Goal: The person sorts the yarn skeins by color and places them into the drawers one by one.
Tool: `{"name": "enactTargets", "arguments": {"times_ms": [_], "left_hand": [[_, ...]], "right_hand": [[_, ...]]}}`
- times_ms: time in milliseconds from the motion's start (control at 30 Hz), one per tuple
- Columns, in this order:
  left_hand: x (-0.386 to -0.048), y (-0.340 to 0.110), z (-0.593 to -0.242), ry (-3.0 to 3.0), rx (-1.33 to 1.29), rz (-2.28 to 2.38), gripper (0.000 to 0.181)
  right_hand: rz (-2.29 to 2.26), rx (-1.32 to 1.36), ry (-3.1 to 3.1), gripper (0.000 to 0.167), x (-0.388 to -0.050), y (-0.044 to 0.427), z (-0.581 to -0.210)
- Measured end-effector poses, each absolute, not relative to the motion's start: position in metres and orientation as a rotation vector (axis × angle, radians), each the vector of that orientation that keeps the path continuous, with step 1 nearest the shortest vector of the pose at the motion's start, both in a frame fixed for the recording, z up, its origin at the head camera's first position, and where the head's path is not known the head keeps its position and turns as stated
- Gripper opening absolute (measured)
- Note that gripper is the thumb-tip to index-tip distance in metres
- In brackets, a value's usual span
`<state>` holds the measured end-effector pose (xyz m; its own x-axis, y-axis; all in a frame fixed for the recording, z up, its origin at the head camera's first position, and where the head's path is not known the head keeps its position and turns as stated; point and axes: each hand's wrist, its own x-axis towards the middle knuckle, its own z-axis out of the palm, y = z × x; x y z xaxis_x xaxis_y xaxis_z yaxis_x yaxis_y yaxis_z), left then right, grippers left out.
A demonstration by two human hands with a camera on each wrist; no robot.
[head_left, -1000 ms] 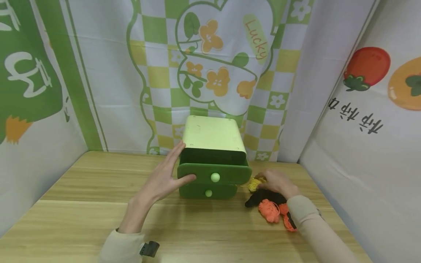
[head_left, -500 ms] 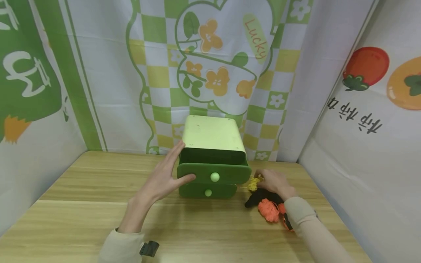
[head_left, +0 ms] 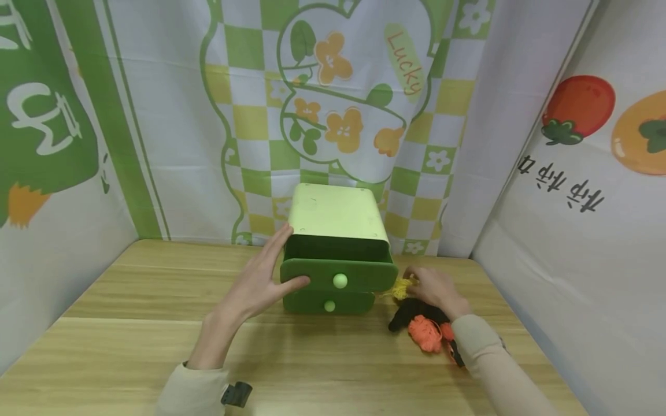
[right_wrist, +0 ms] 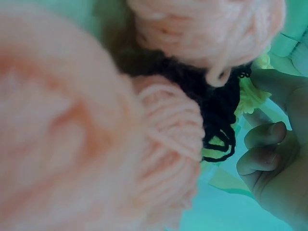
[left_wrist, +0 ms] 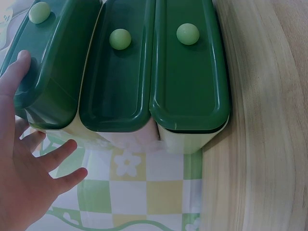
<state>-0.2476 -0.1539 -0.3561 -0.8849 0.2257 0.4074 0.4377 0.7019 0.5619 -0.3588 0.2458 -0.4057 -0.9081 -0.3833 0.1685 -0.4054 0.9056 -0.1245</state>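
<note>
A drawer box with a pale green top has its upper green drawer pulled out. The left hand rests on the box's left side, thumb on the drawer front; the left wrist view shows the thumb on that drawer and the other fingers spread. Right of the box, the right hand pinches a yellow yarn bundle. Black yarn and orange yarn lie just in front of it. In the right wrist view, orange yarn and black yarn partly cover the yellow yarn.
The box stands on a wooden table. Behind it hangs a checkered, flowered curtain. Printed cloth walls enclose both sides. In the left wrist view, three green drawer fronts with pale round knobs are visible.
The right hand has shifted slightly left, and its fingers have closed on the yellow yarn. Its sleeve covers more of the orange yarn on the right. The left hand and box have stayed put.
</note>
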Motion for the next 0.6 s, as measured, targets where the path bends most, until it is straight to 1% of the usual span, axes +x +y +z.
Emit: {"name": "enactTargets", "arguments": {"times_ms": [333,600], "left_hand": [[-0.248,-0.153,-0.357,-2.593,-0.529,-0.988,0.101],[-0.25,-0.153,-0.359,-2.587,-0.534,-0.983,0.101]], "right_hand": [[0.31,0.571,-2.918,0.026,-0.358,0.248,-0.4],[0.406,0.587,-2.881,0.031,-0.354,0.25,-0.39]]}}
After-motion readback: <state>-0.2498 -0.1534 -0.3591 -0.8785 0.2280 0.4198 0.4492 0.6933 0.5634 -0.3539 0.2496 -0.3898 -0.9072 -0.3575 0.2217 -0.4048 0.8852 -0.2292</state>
